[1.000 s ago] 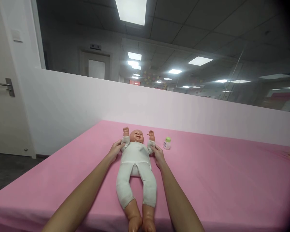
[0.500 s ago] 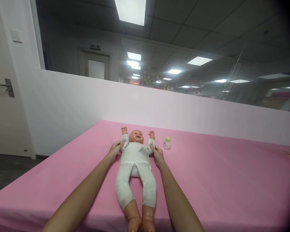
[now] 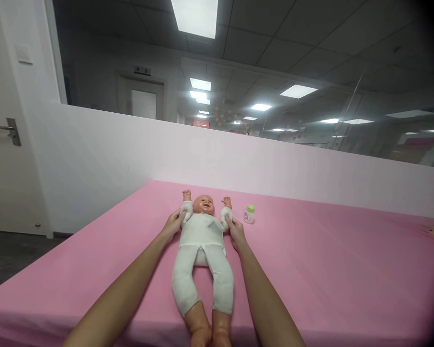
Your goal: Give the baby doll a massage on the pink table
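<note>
A small bottle point(image 3: 250, 214) with a green cap is stood upright on the pink bed point(image 3: 329, 260). Behind the bed a white wall point(image 3: 130, 154) is seen, a door point(image 3: 3, 144) at its left.

Room interior, bed with pink sheet against a half-height wall

Pink sheet point(image 3: 347, 270) over a wide bed; pale partition wall point(image 3: 238, 159) behind it, topped by a glass window point(image 3: 311, 72) reflecting recessed ceiling light panels point(image 3: 197, 17). White door point(image 3: 3, 168) with metal handle point(image 3: 10, 130) at left; dark floor point(image 3: 7, 255) below.
</note>
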`<action>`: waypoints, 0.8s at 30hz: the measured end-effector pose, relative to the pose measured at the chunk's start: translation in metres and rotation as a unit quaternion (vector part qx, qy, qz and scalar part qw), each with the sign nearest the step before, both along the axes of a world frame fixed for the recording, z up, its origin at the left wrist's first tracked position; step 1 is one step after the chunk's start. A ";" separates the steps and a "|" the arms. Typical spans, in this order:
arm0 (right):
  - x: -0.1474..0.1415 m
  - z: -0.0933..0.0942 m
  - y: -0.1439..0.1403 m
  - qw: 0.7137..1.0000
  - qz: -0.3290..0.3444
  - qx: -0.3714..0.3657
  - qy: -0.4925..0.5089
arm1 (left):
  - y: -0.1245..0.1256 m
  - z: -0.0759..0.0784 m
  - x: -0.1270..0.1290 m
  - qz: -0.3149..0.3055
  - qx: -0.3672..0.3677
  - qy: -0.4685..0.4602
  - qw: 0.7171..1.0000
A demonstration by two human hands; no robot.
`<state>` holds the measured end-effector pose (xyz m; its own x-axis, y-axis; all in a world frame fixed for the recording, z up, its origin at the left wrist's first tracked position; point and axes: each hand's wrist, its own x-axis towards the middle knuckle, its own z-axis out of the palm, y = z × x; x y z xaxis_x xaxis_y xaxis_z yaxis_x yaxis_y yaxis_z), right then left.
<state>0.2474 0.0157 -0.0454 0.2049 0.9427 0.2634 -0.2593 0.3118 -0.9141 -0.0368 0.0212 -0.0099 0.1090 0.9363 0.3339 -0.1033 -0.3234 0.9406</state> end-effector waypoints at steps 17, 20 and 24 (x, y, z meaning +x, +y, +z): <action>-0.001 0.000 0.000 1.000 -0.007 0.014 0.006 | -0.001 0.000 0.000 -0.015 0.020 -0.020 0.999; -0.002 0.001 -0.001 1.000 -0.024 -0.007 0.002 | 0.001 -0.001 -0.001 -0.011 -0.003 -0.020 1.000; -0.002 0.003 -0.001 0.998 -0.044 -0.040 -0.003 | 0.003 -0.002 -0.003 0.023 -0.049 0.008 0.999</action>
<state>0.2454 0.0152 -0.0428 0.2874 0.9388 0.1899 -0.2288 0.2599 -0.9381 -0.0394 0.0240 -0.0124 0.0703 0.9683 0.2395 -0.0750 -0.2343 0.9693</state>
